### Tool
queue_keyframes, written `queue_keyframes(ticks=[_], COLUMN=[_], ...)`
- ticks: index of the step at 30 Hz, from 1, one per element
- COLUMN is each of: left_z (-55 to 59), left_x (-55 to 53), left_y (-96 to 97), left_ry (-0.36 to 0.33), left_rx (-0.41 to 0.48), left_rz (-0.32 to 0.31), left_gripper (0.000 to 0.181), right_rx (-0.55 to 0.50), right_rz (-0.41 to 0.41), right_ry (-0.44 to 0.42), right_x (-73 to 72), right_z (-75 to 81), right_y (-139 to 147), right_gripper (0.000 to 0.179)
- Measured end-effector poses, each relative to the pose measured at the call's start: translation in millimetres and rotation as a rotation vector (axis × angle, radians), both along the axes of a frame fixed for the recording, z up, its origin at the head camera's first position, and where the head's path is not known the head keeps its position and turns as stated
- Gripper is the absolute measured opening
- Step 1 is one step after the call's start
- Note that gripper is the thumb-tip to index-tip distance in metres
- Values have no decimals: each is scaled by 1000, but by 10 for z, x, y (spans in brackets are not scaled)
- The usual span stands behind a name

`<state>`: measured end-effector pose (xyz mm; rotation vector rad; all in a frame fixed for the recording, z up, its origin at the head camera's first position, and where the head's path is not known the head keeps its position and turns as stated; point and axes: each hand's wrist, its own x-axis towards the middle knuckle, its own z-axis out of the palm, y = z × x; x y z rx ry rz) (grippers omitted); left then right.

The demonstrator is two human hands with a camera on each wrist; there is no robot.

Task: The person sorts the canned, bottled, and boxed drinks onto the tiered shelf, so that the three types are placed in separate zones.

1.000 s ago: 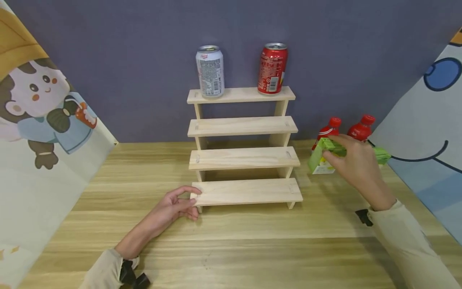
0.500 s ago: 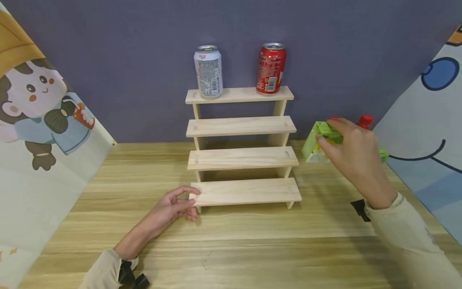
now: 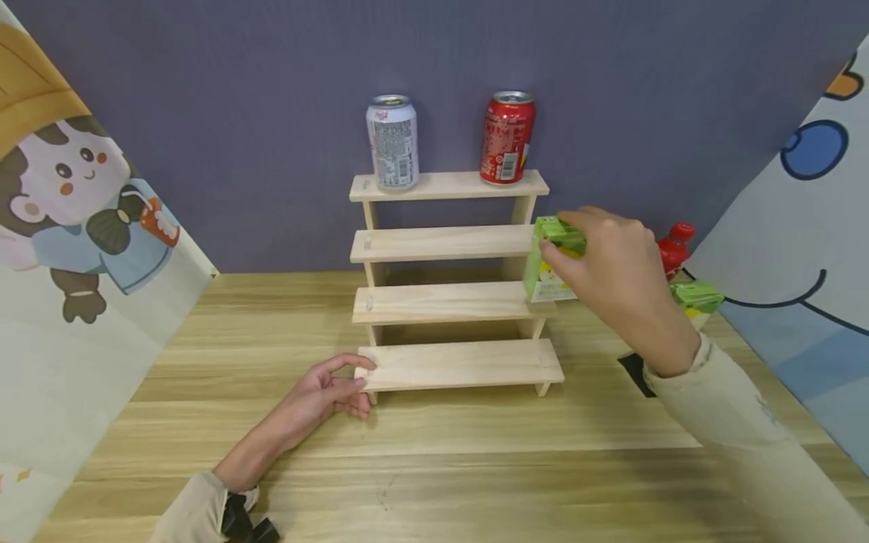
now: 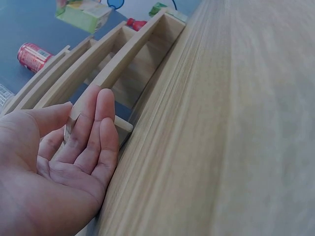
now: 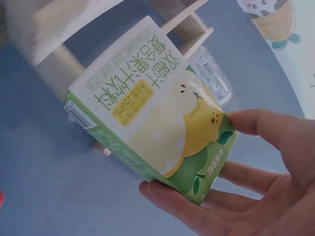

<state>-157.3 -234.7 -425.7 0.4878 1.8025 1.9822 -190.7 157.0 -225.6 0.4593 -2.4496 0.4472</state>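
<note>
The left hand (image 3: 324, 392) pinches the lowest step (image 3: 462, 367) of the wooden stand (image 3: 441, 302) at its left end, the right hand (image 3: 616, 264) has its grip round a green juice box (image 3: 551, 283) at the stand's right end, and farther back two cans (image 3: 508, 143) stand on top.

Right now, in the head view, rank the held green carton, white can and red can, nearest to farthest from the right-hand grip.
1. Green carton, held in the right-hand grip.
2. Red can, top shelf, right side.
3. White can, same shelf, left.
</note>
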Motion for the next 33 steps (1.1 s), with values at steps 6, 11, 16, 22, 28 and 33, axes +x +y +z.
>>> queue_keyframes(ticks=[6, 11, 16, 22, 28, 33], left_z=[-22, -27, -35, -37, -23, -17], left_x=[13, 17, 12, 6, -1, -3], left_y=[-4, 4, 4, 2, 2, 1], left_ry=[-5, -10, -9, -10, 2, 6], left_rx=[5, 16, 30, 36, 30, 32], left_rz=[3, 0, -5, -10, -11, -13], left_gripper=[35, 35, 35, 36, 36, 36], right_rx=[-22, -29, -31, -46, -68, -85], right_rz=[45, 62, 55, 46, 52, 39], right_ry=[-6, -6, -31, -44, -4, 6], right_x=[-120, -216, -306, -394, -492, -620], right_z=[28, 93, 155, 198, 225, 170], right_y=[-318, -577, -806, -1032, -1253, -1441], right_gripper=[36, 30, 31, 32, 28, 28])
